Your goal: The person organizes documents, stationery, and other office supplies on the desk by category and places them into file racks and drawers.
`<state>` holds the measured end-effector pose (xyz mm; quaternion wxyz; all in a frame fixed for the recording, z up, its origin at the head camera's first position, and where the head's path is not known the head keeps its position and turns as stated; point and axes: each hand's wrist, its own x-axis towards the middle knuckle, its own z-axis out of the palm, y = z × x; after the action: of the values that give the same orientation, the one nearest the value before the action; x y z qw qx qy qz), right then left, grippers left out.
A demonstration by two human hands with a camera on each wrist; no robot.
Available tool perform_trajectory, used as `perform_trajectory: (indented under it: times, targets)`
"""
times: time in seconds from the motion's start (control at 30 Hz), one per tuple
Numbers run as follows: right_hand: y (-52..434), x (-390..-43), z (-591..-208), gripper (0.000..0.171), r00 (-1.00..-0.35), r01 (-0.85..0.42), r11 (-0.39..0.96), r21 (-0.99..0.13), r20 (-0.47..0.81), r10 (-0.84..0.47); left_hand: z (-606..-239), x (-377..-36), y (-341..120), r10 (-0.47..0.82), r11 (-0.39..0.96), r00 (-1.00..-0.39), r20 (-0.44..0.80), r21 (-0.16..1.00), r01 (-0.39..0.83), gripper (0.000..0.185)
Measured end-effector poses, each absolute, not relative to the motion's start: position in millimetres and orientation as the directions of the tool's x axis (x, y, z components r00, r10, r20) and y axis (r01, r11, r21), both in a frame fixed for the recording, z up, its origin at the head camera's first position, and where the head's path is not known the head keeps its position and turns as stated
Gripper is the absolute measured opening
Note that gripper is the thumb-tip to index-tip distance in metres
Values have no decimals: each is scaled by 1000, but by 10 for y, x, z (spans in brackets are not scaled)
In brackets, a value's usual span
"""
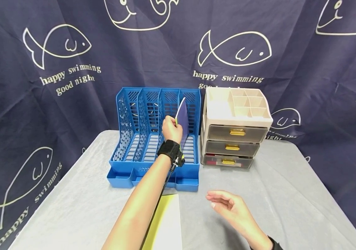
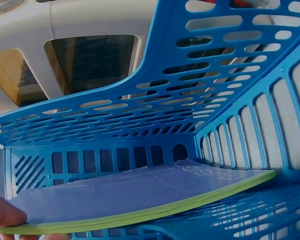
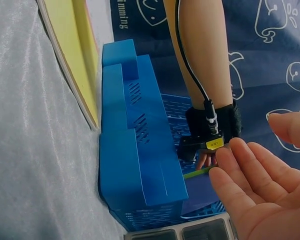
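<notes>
My left hand [image 1: 172,130] pinches a thin purple-blue notebook [image 1: 183,119] with a green edge. In the left wrist view the notebook [image 2: 120,197] stands inside the rightmost compartment of the blue file rack [image 1: 128,166], between two slotted walls; thumb and fingers [image 2: 5,212] grip its near edge. Whether its lower edge rests on the rack's floor I cannot tell. My right hand [image 1: 232,210] hovers over the table in front of the drawer unit, holding nothing. In the right wrist view its fingers [image 3: 240,175] are loosely extended, palm showing, apart from the rack.
A yellow and white book [image 1: 168,222] lies on the grey-covered table [image 1: 65,208] before the rack, partly behind my left forearm. Right of the rack stands a cream organizer [image 1: 218,100] with top compartments and three grey drawers [image 1: 237,132]. A dark fish-print curtain [image 1: 153,55] hangs behind.
</notes>
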<state>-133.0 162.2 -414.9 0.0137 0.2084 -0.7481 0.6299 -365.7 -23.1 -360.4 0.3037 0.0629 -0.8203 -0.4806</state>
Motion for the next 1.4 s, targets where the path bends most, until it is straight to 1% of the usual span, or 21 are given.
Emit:
perform_trajectory:
  times: [0.1, 0.23, 0.33, 0.5, 0.67, 1.07, 1.23, 1.4]
  targets:
    - [1618, -1322, -4145, 26, -924, -304, 128, -944, 259, -283, -3593, -3645, -249, -382, 531, -832, 404, 832, 160, 17]
    - [1616, -1321, -4146, 26, -918, -317, 131, -939, 270, -290, -3584, -3630, -266, -367, 530, -852, 372, 837, 137, 19]
    - [1611, -1322, -4147, 26, -907, -343, 130, -930, 292, -302, -3584, -3614, -270, -361, 514, -861, 359, 847, 138, 21]
    - [1604, -1321, -4154, 25, -906, -345, 126, -930, 295, -303, -3600, -3590, -260, -342, 474, -875, 344, 867, 155, 22]
    - [1605, -1315, -4157, 25, -908, -339, 131, -932, 287, -304, -3617, -3570, -248, -339, 456, -875, 344, 874, 167, 21]
    - [1603, -1309, -4143, 24, -915, -328, 147, -933, 274, -296, -3649, -3561, -256, -320, 470, -894, 315, 872, 139, 16]
    - [1601, -1306, -4142, 24, -926, -298, 154, -942, 246, -286, -3623, -3514, -287, -289, 471, -902, 321, 868, 157, 22]
    - [1596, -1304, -4141, 24, -915, -324, 142, -935, 272, -299, -3592, -3469, -326, -268, 491, -903, 336, 854, 172, 26]
